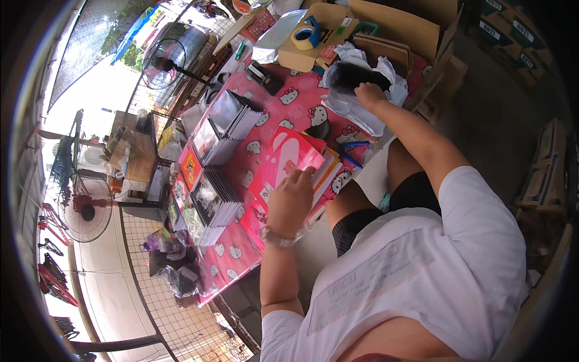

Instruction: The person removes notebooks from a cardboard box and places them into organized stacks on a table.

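A: Head view first. Left hand [291, 202] laid flat on the pink packet [289, 158], fingers [304, 176] curled over its near edge, pressing rather than pinching; a wristwatch [278, 237] on that wrist.

B: And the right hand [369, 93]?

A: Stretched far across, well apart from the left, buried in a white plastic bag [362, 102] with something black [356, 77] inside. Closed or loose in there? Cannot tell, fingers hidden by the bag's folds.

B: Location of the packet?

A: On top of a small pile of flat coloured sheets [329, 172], at the near edge of the table, on the pink cartoon-cat tablecloth [289, 99]. Blue-handled scissors [356, 146] just beside the pile, toward the bag.

B: Anything else around?

A: Stacks of clear-wrapped cards [226, 123] and [212, 202] to the left, a roll of tape [306, 33] on a cardboard box [313, 51] at the far end, standing fans [164, 63] and [87, 208] beyond the wire fence [175, 314].

B: Advice for doing it well, judging from this?

A: Keep the flat palm steady so the packet and pile stay square and don't slide off the table edge. Draw out of the bag slowly, gripping only the item, not the plastic, or the whole bag drags along. Mind the scissors on the way back across.
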Demonstrator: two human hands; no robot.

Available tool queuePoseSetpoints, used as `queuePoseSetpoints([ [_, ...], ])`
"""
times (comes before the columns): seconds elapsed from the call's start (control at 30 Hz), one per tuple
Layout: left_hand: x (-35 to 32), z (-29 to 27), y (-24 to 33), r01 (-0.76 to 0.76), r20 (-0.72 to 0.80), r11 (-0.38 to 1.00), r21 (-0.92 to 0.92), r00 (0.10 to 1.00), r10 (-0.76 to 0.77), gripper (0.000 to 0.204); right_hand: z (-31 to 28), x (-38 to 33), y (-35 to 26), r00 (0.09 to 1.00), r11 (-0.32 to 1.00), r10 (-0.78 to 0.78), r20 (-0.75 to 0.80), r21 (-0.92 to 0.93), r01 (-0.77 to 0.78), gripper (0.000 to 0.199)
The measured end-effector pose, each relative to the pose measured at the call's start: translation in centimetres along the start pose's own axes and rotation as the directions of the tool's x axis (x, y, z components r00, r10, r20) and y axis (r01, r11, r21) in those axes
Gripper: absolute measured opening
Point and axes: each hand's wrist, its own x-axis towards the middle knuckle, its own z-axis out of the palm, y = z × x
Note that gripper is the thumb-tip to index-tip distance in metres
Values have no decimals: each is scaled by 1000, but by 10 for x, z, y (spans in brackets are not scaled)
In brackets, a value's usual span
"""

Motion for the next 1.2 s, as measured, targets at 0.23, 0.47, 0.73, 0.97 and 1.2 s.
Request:
queuePoseSetpoints([
  [0.23, 14, -78, -24, 58, -331, 995, 80, 943, -28, 29, -39, 33, 11, 906, 902, 219, -364, 430, -45, 17],
  [0.47, 21, -21, -49, 78, -504, 995, 54, 863, -41, 25, -21, 5, -20, 984, 965, -72, 165, 259, 28, 25],
  [0.73, 27, -26, -31, 48, -542, 996, 75, 840, 0, 20, 19, -30, -32, 970, 954, -130, -207, 242, 179, 15],
  [0.97, 29, -24, -37, 45, -570, 995, 93, 822, 16, 20, -67, 36, -5, 970, -106, 106, 219, 972, -208, 33],
  [1.2, 34, -32, -35, 73, -550, 990, 120, 835, 5, 15, -93, 35, -42, 911, 640, -407, -75, 688, 342, 24],
])
